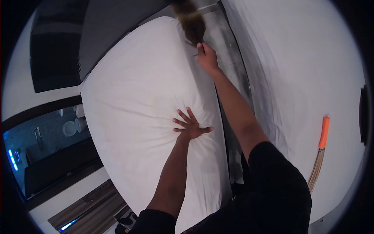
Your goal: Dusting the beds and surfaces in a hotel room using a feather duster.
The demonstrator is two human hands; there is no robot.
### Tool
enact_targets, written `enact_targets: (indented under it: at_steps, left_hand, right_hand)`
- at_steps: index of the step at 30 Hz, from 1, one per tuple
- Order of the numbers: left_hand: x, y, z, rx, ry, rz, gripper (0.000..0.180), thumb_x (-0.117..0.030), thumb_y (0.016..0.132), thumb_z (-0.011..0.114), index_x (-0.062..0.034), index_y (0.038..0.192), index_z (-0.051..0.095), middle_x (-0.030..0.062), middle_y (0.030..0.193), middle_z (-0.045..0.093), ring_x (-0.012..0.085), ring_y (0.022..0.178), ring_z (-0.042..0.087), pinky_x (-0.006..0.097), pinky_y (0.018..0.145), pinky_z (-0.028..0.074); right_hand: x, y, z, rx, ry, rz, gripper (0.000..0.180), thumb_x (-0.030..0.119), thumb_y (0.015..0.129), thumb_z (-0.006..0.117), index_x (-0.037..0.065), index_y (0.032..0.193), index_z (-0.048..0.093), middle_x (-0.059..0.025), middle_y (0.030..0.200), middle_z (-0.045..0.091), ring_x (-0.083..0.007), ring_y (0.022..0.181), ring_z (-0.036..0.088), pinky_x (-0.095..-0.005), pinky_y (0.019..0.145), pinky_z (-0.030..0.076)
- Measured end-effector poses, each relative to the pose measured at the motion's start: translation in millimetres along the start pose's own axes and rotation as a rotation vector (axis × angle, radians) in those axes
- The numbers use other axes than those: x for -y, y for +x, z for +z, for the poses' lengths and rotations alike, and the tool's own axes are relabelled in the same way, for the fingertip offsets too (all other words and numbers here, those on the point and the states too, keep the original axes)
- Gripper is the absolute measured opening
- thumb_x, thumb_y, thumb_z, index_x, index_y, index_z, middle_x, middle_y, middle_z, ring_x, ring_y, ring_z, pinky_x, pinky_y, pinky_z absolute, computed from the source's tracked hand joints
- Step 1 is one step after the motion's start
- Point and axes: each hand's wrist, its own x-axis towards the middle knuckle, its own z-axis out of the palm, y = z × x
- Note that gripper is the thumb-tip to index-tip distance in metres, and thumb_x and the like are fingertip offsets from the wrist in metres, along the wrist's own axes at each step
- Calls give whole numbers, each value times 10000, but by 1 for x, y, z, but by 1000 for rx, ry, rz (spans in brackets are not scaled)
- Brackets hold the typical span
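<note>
My left hand [191, 129] presses flat on a white-sheeted mattress [136, 82], fingers spread, and the cloth creases around it. Farther off, my right hand [207, 57] reaches past the mattress's far right corner. Its fingers are closed on the narrow end of a dark brown, bushy thing [191, 23] with a paler band. That thing is blurred and runs out of the top of the view, so its kind is unclear.
A second white-covered bed [311, 58] stands to the right, with an orange-handled stick broom [324, 132] lying on it. Grey tiled floor [228, 50] shows in the narrow gap between. On the left, a dark headboard-like panel [113, 27] and a doorway with a toilet [70, 128] appear.
</note>
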Motion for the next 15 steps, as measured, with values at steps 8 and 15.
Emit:
enact_targets:
  at_steps: [8, 15]
  left_hand:
    - [7, 13, -7, 79, 3, 14, 1352, -804, 513, 504, 13, 1218, -310, 352, 1207, -356, 620, 969, -364, 783, 687, 29]
    - [9, 18, 1, 67, -2, 10, 1352, -799, 515, 510, 16, 1218, -307, 356, 1195, -366, 626, 953, -368, 784, 675, 27]
  right_hand:
    - [-88, 47, 5, -71, -330, 455, 336, 308, 848, 414, 51, 972, 591, -191, 932, 593, -345, 925, 544, -405, 793, 416]
    - [-70, 96, 8, 163, -270, 428, 317, 258, 838, 428, -9, 882, 593, -186, 868, 607, -299, 858, 587, -395, 731, 445]
